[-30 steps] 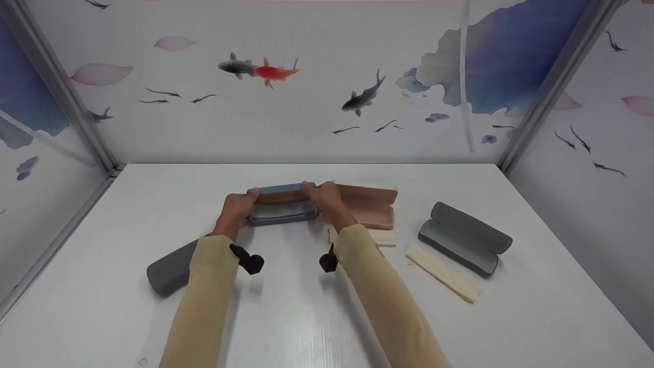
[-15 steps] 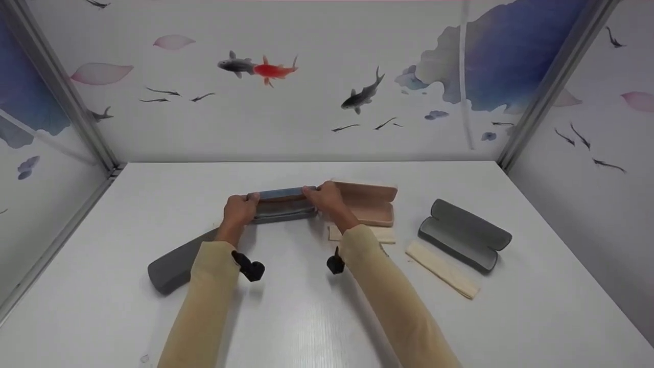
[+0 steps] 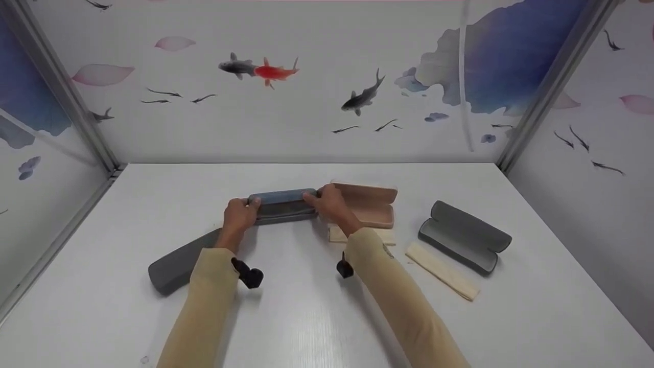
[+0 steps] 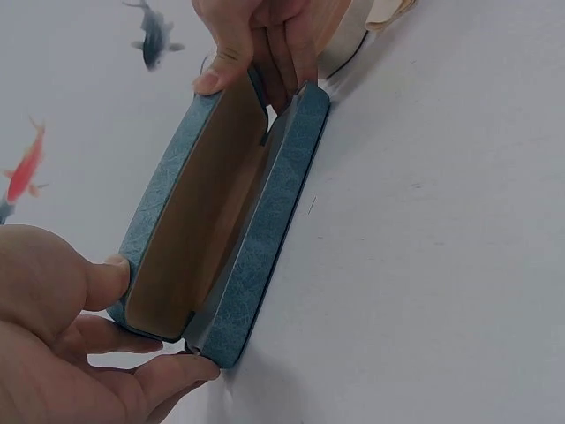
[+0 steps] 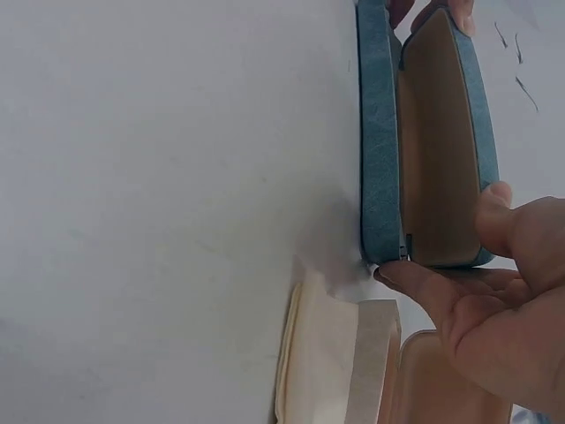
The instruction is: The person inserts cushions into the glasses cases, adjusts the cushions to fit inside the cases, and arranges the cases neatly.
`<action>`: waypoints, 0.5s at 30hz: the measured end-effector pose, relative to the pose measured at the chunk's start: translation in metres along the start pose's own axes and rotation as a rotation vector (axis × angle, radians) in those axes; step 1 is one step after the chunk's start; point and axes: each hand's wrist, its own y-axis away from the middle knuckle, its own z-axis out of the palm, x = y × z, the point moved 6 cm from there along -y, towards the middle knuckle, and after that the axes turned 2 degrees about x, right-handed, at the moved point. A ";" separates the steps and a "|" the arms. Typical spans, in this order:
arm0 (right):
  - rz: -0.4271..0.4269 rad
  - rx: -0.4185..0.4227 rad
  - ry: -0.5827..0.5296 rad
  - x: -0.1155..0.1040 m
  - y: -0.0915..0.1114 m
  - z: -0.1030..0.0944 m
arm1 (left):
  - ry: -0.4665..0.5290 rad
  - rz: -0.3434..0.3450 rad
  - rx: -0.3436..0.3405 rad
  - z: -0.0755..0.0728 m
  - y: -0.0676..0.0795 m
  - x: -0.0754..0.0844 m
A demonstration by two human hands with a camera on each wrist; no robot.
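A blue glasses case (image 3: 282,197) stands at the back middle of the table, its lid partly raised. In the left wrist view the case (image 4: 228,238) shows a brown lining inside the lid. My left hand (image 3: 240,214) grips its left end, thumb on the lid and fingers at the lower part. The right hand (image 3: 329,202) grips the other end the same way, as the right wrist view shows with its thumb (image 5: 496,221) on the lid's edge. How much lies inside the case cannot be made out.
An open pink-brown glasses case (image 3: 370,214) stands just right of the right hand, a folded cream cloth (image 3: 386,237) before it. Further right are an open grey case (image 3: 462,240) and another cloth (image 3: 443,271). A closed dark grey case (image 3: 176,266) lies beside the left forearm.
The blue case's lid has tilted down toward the front, narrowing the opening. Both hands have come slightly lower and nearer with it, keeping their grip. The other cases and cloths stay put.
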 end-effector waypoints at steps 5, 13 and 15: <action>-0.054 -0.021 0.024 0.002 -0.001 0.000 | -0.021 0.041 0.031 0.000 0.000 -0.002; -0.079 -0.012 0.024 0.007 -0.006 -0.001 | -0.025 0.076 0.028 0.001 0.000 -0.003; -0.093 -0.008 0.027 0.008 -0.006 -0.001 | -0.025 0.078 0.024 0.001 0.001 -0.003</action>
